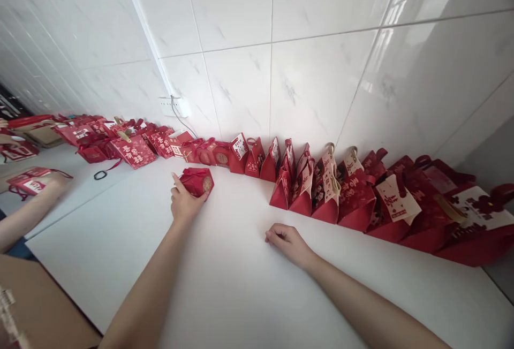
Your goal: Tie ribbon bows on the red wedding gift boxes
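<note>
My left hand (187, 202) is closed around the near side of a small red gift box (197, 180) with a ribbon on top and a gold round print on its side. The box rests on or just above the white table (228, 263); which of the two I cannot tell. My right hand (289, 243) lies on the table with its fingers curled in and nothing visible in them. Just beyond it stands a double row of triangular red gift boxes (299, 186), some with cream panels and loop handles.
Along the tiled wall more red gift bags (134, 151) crowd the back left. A wall socket (172, 106) with a grey cable sits above them. At the left, a co-worker's arm (40, 204) reaches over a red box (34, 182). A cardboard box (44, 306) stands at the lower left.
</note>
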`<action>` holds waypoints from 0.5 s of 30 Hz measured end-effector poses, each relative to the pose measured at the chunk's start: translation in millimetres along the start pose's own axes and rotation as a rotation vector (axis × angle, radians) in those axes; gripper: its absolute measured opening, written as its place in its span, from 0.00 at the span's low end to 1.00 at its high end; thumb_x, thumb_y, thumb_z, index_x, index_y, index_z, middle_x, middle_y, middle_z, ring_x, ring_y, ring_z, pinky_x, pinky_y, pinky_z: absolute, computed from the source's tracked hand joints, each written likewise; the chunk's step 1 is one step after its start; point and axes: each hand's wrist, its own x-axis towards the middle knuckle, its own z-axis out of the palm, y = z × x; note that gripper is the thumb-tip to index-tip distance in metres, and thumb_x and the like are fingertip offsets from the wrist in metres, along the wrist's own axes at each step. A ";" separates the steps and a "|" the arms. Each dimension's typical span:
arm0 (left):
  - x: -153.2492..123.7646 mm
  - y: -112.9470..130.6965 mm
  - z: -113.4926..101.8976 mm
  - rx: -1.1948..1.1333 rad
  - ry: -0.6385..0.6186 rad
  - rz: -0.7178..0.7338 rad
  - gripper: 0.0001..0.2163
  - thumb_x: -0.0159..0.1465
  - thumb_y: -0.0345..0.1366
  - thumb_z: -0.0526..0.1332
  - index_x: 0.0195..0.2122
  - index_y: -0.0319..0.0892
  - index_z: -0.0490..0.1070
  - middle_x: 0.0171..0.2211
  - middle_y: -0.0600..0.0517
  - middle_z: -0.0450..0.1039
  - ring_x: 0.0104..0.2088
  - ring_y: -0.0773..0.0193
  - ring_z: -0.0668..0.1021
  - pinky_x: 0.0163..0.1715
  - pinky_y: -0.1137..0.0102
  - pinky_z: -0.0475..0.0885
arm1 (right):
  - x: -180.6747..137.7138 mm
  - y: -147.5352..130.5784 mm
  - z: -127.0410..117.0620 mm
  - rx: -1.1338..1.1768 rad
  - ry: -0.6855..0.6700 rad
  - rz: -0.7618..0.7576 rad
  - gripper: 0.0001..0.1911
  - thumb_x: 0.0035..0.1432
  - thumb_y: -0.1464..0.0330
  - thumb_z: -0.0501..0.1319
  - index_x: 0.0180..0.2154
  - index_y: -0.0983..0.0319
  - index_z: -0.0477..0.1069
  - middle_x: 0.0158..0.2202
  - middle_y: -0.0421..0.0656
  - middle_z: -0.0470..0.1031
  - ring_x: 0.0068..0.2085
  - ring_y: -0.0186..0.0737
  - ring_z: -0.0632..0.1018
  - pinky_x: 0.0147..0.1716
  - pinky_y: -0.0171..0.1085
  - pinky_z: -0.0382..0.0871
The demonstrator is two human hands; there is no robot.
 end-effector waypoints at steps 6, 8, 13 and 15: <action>-104.0 39.0 -37.4 0.084 -0.197 0.195 0.58 0.53 0.59 0.63 0.69 0.46 0.19 0.59 0.33 0.57 0.51 0.35 0.73 0.39 0.50 0.73 | -7.3 -25.9 -9.2 -0.044 0.109 -0.147 0.15 0.66 0.61 0.56 0.28 0.59 0.69 0.34 0.44 0.74 0.36 0.41 0.75 0.37 0.39 0.67; -131.1 45.2 -46.2 0.104 -0.218 0.278 0.55 0.54 0.59 0.62 0.70 0.47 0.23 0.61 0.35 0.55 0.49 0.39 0.74 0.37 0.53 0.74 | -9.4 -54.8 -35.5 -0.123 0.263 -0.361 0.09 0.66 0.65 0.56 0.33 0.59 0.69 0.40 0.46 0.75 0.43 0.43 0.76 0.44 0.42 0.68; -162.1 54.2 -53.0 0.137 -0.292 0.446 0.43 0.59 0.55 0.59 0.70 0.44 0.41 0.60 0.38 0.58 0.43 0.48 0.77 0.34 0.59 0.73 | -31.6 -106.9 -164.6 -0.385 1.113 -0.564 0.03 0.64 0.67 0.58 0.39 0.60 0.69 0.44 0.46 0.74 0.50 0.44 0.75 0.53 0.47 0.66; -163.1 56.3 -52.2 0.149 -0.311 0.496 0.39 0.61 0.51 0.58 0.69 0.42 0.45 0.56 0.39 0.63 0.42 0.49 0.77 0.34 0.59 0.73 | -56.2 -94.1 -219.5 -0.448 1.457 -0.459 0.05 0.63 0.68 0.56 0.41 0.61 0.67 0.44 0.47 0.74 0.47 0.44 0.76 0.50 0.47 0.67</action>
